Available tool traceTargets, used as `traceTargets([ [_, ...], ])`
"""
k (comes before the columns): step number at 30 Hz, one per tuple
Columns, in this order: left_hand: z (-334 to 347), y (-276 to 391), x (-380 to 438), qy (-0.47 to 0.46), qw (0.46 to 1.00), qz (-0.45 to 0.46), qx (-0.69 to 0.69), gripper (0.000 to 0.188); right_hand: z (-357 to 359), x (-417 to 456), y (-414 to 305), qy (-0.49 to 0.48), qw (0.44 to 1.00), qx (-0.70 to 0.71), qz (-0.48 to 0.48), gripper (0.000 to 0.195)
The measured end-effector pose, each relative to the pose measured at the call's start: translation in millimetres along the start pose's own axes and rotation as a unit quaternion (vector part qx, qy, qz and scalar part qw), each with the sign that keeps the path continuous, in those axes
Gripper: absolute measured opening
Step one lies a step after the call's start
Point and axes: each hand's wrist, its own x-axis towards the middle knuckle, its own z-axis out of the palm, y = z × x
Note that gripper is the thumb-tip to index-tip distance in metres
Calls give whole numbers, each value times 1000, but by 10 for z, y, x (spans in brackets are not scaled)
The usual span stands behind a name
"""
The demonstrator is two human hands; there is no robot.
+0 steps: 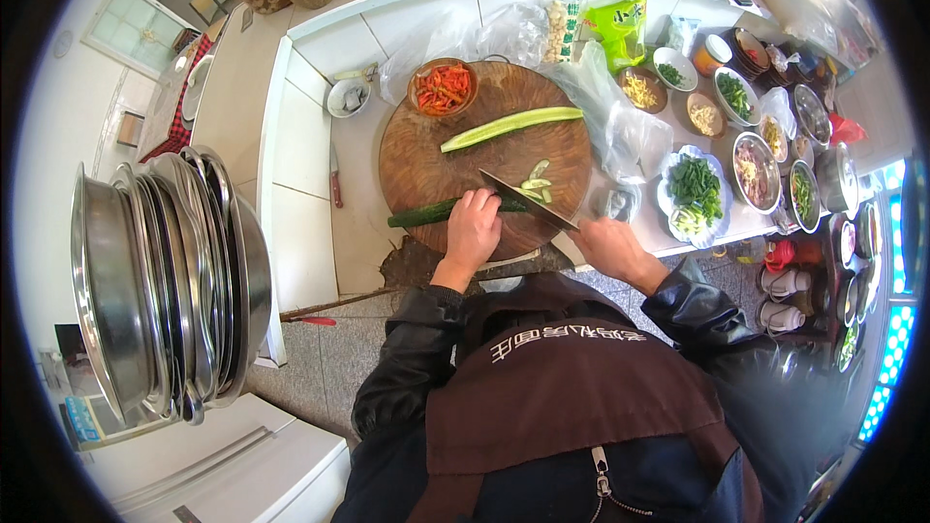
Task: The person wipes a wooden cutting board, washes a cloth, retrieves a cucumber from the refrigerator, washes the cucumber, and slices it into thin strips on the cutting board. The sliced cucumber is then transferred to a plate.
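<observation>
On a round wooden chopping block point(429, 152), my left hand point(474, 226) presses down on a dark green cucumber half point(421, 213) lying skin up. My right hand point(612, 247) grips the handle of a cleaver point(534, 205), whose blade stands across the cucumber beside my left fingertips. The handle is hidden inside my fist. Several cut cucumber slices point(536, 181) lie just past the blade. Farther up the block rests another cucumber half point(512, 128), its pale cut face up. A brown bowl of red chopped peppers point(443, 87) stands at the block's far left edge.
Right of the block lie a clear plastic bag point(632, 142) and a scalloped plate point(716, 221) of chopped greens. Several bowls of ingredients, including a metal bowl of meat point(755, 173), crowd the right side. Left are a small knife point(335, 178) and stacked metal basins point(171, 283).
</observation>
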Motion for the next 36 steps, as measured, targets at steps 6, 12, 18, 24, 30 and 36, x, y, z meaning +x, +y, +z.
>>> traceTargets([
  [6, 2, -61, 14, -1, 999, 34, -3, 23, 20, 25, -88, 9, 1000, -13, -7, 32],
  [12, -25, -56, 7, 4, 1000, 23, -8, 23, 24, 20, -107, 9, 999, -34, -26, 25],
  [18, -59, -42, 4, 4, 1000, 10, -13, 21, 15, 25, -95, 16, 999, -18, -29, 26],
  [24, -37, -78, -16, 31, 999, 24, -19, 19, -69, 32, -184, 25, 999, -12, -24, 33],
  [30, -64, -79, -31, 21, 999, 19, -25, 17, -29, 82, -167, 14, 1000, -8, -25, 35],
  [36, -39, -108, -61, 20, 999, 18, -24, 17, -65, 96, -199, 14, 1000, -4, -24, 34],
])
